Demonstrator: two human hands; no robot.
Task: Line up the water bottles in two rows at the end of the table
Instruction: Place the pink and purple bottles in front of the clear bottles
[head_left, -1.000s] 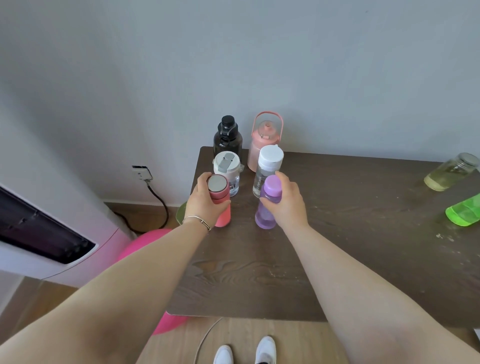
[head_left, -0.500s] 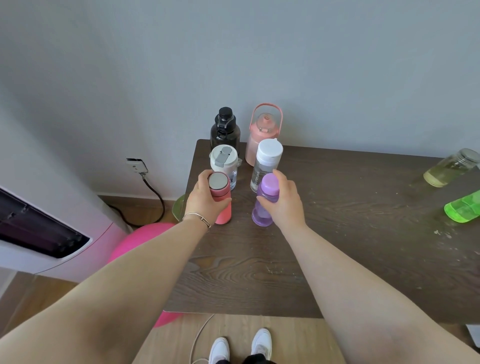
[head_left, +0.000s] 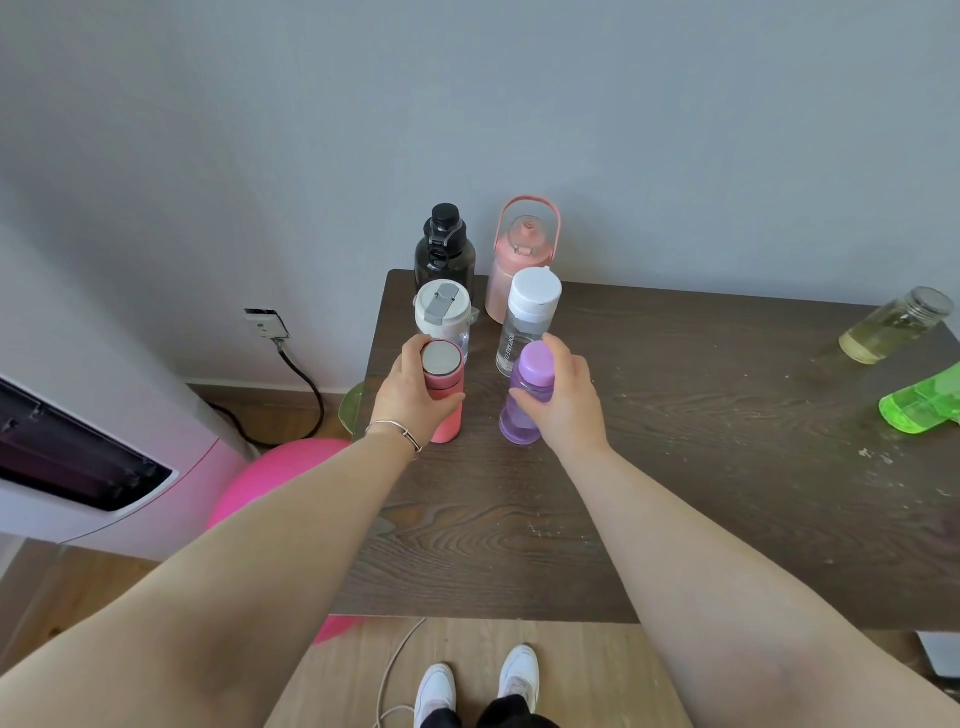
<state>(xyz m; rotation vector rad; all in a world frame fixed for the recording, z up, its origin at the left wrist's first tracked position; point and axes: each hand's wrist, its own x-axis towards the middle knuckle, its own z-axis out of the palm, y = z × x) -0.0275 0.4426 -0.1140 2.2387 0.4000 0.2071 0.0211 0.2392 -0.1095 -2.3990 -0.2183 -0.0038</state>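
Clearly gripped on both sides. Left hand (head_left: 410, 400) wrapped round the pink flask (head_left: 444, 395), fingers (head_left: 415, 349) curled over its far side just under the steel cap; stood upright on the counter (head_left: 675, 467), third in the left row behind the white-lidded tumbler (head_left: 442, 318) and black bottle (head_left: 444, 249). Judged stiff and smooth, probably insulated and so heavier than its size suggests; best held mid-body, not by the cap. Right hand (head_left: 563, 402) closed on the purple bottle (head_left: 524, 402), fingers (head_left: 555, 347) over its lid and shoulder, standing before the clear white-capped bottle (head_left: 527, 327) and pink handled jug (head_left: 519, 260). Looked like thin plastic, light, likely to flex if squeezed; contents hard to tell from this angle. Further right, well apart, a glass jar (head_left: 896, 325) and green bottle (head_left: 922, 400) left lying on their sides; glass fragile, apt to roll.
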